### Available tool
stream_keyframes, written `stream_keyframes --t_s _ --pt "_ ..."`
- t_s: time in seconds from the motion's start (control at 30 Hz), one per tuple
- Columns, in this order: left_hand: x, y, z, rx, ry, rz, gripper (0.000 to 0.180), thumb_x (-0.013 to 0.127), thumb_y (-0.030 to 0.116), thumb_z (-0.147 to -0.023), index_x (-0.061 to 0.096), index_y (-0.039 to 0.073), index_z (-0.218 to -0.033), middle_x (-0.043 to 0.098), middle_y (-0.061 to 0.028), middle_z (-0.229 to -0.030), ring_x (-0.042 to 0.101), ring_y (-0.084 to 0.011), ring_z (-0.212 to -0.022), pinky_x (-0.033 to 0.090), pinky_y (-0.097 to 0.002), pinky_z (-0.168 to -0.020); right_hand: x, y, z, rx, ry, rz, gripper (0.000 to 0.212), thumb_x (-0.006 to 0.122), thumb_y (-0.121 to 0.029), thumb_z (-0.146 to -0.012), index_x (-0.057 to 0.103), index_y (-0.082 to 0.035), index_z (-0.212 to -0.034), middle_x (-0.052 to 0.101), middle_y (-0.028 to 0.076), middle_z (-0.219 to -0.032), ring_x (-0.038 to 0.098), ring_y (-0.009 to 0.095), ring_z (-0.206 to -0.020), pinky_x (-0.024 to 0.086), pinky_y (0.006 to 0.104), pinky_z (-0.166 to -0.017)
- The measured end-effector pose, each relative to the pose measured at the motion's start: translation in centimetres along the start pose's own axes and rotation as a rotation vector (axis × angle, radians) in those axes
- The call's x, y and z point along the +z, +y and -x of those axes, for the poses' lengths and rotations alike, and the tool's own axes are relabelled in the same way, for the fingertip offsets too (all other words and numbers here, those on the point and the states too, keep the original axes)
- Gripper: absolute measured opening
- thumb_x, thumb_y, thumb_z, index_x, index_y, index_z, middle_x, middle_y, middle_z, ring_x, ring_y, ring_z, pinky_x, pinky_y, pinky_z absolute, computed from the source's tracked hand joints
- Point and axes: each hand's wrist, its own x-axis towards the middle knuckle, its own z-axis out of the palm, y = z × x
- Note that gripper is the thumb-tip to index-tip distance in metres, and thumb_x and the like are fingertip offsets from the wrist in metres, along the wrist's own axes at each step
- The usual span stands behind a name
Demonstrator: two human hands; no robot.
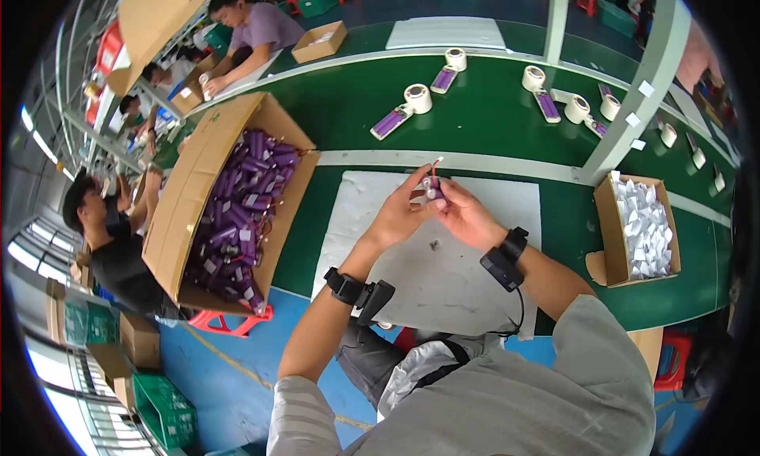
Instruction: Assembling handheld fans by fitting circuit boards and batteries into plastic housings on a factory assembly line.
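Observation:
Over a white foam sheet point(372, 258) I hold a small purple battery pack point(432, 193) with pale cell ends. A red wire with a white plug stands up from it. My left hand point(400, 214) is closed round its left side, the forefinger stretched up beside the wire. My right hand point(471, 216) pinches the pack from the right with thumb and fingers. The fingers hide much of the pack. Left of my hands, a large tilted cardboard box point(186, 195) is filled with similar purple battery packs point(241, 199), some with wires showing.
A small cardboard box point(609, 226) of white folded pieces point(645, 226) stands to the right. Beyond a pale rail, several white round devices with purple packs point(417, 99) lie on a green belt point(340, 123). A metal post point(633, 100) rises at the right. Co-workers sit at the left.

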Motion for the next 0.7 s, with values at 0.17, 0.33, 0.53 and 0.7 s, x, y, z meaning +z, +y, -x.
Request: stream_keyframes --t_s 0.17,0.33,0.53,0.7 --pt "0.1 0.0 -8.3 0.233 -0.176 0.368 0.049 0.057 0.024 -0.097 0.041 0.003 -0.138 0.059 -0.0069 -0.111 0.059 -0.0127 -0.096 0.05 -0.0275 -0.083 0.1 -2.3 -1.0 -0.058 0.208 -0.129 0.03 0.052 -0.031 -0.1 0.053 -0.008 -0.119 0.06 0.002 -0.099 0.062 0.015 -0.084 0.051 0.0292 -0.073" --pt "0.4 -3.2 -10.0 0.143 -0.189 0.56 0.04 0.049 0.03 -0.101 0.051 0.001 -0.128 0.063 -0.0048 -0.101 0.06 -0.0113 -0.089 0.051 -0.0264 -0.077 0.4 -1.0 0.1 -0.077 0.277 0.268 0.028 0.053 -0.025 -0.099 0.052 -0.005 -0.118 0.06 0.003 -0.088 0.061 0.013 -0.071 0.049 0.0253 -0.061" --pt "1.0 -2.7 -9.0 0.16 -0.1 0.735 0.037 0.047 0.03 -0.101 0.056 0.0 -0.121 0.065 -0.0054 -0.095 0.06 -0.0099 -0.083 0.05 -0.024 -0.072 2.3 -1.4 -0.1 -0.204 0.377 0.705 0.02 0.055 -0.013 -0.096 0.053 -0.002 -0.112 0.059 0.003 -0.081 0.057 0.009 -0.067 0.046 0.0237 -0.057" --pt "1.5 -2.2 -8.4 0.248 0.028 0.568 0.029 0.051 0.023 -0.1 0.059 0.001 -0.117 0.064 -0.0056 -0.093 0.059 -0.009 -0.082 0.049 -0.024 -0.071 3.2 -0.7 -0.9 -0.381 0.611 0.672 0.012 0.054 -0.009 -0.095 0.055 -0.002 -0.105 0.058 0.001 -0.074 0.052 0.007 -0.062 0.042 0.022 -0.055"
